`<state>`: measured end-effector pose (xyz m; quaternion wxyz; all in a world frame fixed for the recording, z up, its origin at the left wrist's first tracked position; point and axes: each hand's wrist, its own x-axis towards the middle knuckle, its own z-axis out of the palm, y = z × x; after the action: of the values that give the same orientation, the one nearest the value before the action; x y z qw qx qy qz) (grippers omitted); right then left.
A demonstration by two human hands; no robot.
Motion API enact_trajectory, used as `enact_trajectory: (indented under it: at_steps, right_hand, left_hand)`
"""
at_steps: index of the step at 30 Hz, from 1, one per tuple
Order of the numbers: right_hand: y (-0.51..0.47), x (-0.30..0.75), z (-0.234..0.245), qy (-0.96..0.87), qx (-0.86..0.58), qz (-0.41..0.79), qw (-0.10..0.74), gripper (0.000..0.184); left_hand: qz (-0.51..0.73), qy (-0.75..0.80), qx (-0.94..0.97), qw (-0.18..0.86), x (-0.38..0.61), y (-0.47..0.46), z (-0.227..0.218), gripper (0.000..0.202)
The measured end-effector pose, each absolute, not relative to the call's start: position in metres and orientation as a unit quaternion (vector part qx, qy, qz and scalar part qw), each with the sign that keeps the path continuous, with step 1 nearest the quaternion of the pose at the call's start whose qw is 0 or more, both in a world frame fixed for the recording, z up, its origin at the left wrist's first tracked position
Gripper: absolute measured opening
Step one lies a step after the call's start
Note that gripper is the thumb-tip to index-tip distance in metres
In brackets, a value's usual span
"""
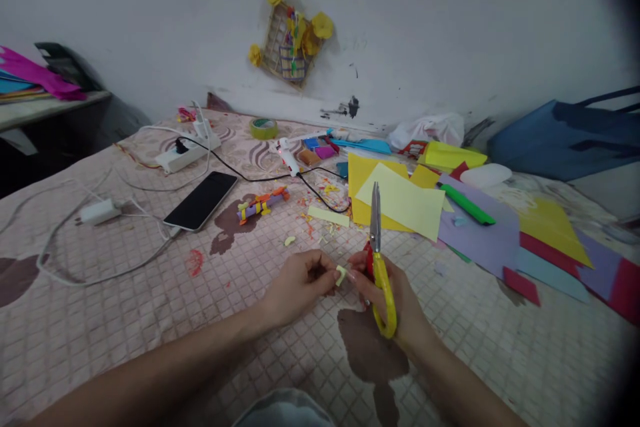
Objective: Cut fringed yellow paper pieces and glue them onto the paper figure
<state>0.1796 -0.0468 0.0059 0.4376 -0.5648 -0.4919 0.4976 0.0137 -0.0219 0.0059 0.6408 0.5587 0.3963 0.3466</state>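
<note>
Between the fingertips of both hands is a small pale-yellow piece of paper or foam (341,275). My left hand (306,280) pinches it from the left. My right hand (385,293) has its fingertips at the piece's right side and also holds scissors (381,280) with yellow and red handles, blades pointing up and away. Just beyond the hands lie a pale-yellow strip (329,216) and a small cut scrap (290,240). A purple roll with orange and yellow pieces on it (263,205) rests farther left among tiny scraps.
A black phone (201,201) lies left, near a charger (100,212) and a white power strip (187,153). A white glue gun (287,157) and green tape roll (263,128) are at the back. Coloured sheets (480,233) and a green cutter (467,204) spread right.
</note>
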Motion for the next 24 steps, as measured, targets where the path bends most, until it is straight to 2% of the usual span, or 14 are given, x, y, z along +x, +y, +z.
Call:
enact_trajectory:
  at_steps: [5, 13, 24]
  right_hand:
    - [-0.047, 0.184, 0.016, -0.516, -0.510, 0.524, 0.446, 0.031]
    - [-0.050, 0.196, 0.030, -0.624, -0.522, 0.458, 0.357, 0.026]
    - [-0.056, 0.184, 0.039, -0.639, -0.544, 0.452, 0.303, 0.023]
  left_hand:
    - [0.408, 0.424, 0.523, 0.617, 0.004, -0.002, 0.031, 0.022]
    - [0.449, 0.397, 0.529, 0.600, 0.007, 0.019, 0.066, 0.016]
    - [0.461, 0.410, 0.523, 0.588, 0.000, 0.017, 0.056, 0.016]
